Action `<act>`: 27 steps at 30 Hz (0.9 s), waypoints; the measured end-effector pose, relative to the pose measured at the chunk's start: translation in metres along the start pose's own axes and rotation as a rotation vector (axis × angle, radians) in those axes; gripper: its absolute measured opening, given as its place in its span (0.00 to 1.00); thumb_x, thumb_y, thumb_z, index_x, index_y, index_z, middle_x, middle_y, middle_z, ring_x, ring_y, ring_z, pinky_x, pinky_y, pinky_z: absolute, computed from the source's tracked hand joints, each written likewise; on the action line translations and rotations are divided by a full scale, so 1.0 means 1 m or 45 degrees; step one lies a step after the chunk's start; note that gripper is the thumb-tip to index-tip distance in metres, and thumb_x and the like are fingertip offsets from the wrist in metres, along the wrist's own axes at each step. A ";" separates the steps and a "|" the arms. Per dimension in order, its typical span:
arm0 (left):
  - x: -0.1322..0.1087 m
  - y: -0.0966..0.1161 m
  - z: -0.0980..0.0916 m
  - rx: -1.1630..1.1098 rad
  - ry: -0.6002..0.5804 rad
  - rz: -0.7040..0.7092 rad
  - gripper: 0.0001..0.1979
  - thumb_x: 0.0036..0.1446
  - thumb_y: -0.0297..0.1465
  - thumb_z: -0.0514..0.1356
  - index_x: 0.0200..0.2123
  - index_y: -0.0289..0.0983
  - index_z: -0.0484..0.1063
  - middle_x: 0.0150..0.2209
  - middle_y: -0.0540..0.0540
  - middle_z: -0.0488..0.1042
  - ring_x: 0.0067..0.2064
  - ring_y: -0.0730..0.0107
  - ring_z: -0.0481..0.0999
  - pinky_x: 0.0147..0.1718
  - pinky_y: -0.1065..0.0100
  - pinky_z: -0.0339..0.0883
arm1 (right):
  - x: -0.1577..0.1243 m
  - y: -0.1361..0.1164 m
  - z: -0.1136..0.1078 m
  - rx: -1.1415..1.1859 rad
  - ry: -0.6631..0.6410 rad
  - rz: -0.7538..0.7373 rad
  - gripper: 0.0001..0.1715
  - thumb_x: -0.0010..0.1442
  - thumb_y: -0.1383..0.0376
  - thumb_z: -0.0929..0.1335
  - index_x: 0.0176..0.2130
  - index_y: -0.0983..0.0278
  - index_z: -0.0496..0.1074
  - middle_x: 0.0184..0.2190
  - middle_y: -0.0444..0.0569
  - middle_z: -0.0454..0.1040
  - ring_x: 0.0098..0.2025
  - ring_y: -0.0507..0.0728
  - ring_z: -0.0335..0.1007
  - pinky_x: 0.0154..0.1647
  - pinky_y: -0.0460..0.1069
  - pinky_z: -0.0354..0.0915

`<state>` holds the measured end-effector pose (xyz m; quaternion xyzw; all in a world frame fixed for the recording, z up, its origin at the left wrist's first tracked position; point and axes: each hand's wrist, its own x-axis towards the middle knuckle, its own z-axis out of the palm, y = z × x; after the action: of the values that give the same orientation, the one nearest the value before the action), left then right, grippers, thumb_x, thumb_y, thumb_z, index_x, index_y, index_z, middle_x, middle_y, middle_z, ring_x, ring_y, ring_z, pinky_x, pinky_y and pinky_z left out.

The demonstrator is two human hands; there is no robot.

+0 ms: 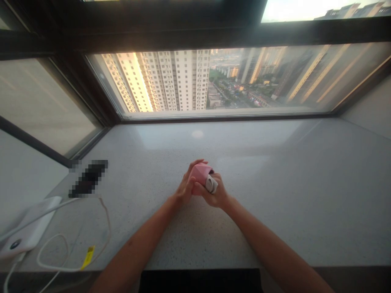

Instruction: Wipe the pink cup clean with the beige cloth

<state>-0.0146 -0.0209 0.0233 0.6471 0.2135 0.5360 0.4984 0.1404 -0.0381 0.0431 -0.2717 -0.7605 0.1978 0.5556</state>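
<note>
While left hand (185,184) and right hand (212,191) press together around a pink fabric bundle (200,173) | mid stone counter (262,211) | risk: white end (211,184) slips if grip loosens

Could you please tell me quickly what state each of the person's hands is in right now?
Left hand: closed, holding a soft folded pink fabric bundle.
Right hand: closed, holding the same bundle.
</note>
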 end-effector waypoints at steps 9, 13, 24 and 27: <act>0.008 -0.010 -0.009 0.466 -0.132 0.414 0.52 0.64 0.62 0.61 0.80 0.44 0.47 0.79 0.31 0.51 0.78 0.32 0.55 0.74 0.30 0.53 | 0.007 0.002 0.005 0.967 0.399 1.005 0.23 0.56 0.48 0.79 0.30 0.61 0.73 0.24 0.42 0.72 0.23 0.51 0.63 0.24 0.46 0.64; 0.009 -0.011 -0.011 0.693 -0.204 0.514 0.56 0.62 0.54 0.68 0.81 0.43 0.41 0.79 0.28 0.46 0.80 0.33 0.48 0.75 0.31 0.52 | 0.018 0.007 -0.005 1.235 0.487 1.198 0.21 0.55 0.50 0.79 0.27 0.60 0.71 0.23 0.44 0.76 0.24 0.54 0.71 0.24 0.47 0.69; 0.011 -0.010 -0.013 0.929 -0.233 0.692 0.59 0.54 0.46 0.73 0.80 0.46 0.44 0.80 0.30 0.45 0.80 0.28 0.49 0.71 0.28 0.57 | 0.019 0.016 -0.017 1.614 0.177 1.415 0.20 0.64 0.49 0.72 0.39 0.64 0.80 0.33 0.52 0.86 0.33 0.61 0.84 0.35 0.53 0.80; 0.010 -0.011 -0.014 0.989 -0.240 0.728 0.61 0.51 0.47 0.74 0.80 0.47 0.46 0.79 0.29 0.46 0.78 0.27 0.53 0.69 0.29 0.60 | 0.019 0.015 -0.015 1.650 0.123 1.489 0.19 0.65 0.51 0.72 0.40 0.65 0.81 0.33 0.52 0.86 0.30 0.58 0.82 0.35 0.51 0.80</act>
<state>-0.0213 -0.0026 0.0176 0.8635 0.1654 0.4713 0.0703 0.1535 -0.0141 0.0527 -0.2570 -0.2127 0.8328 0.4418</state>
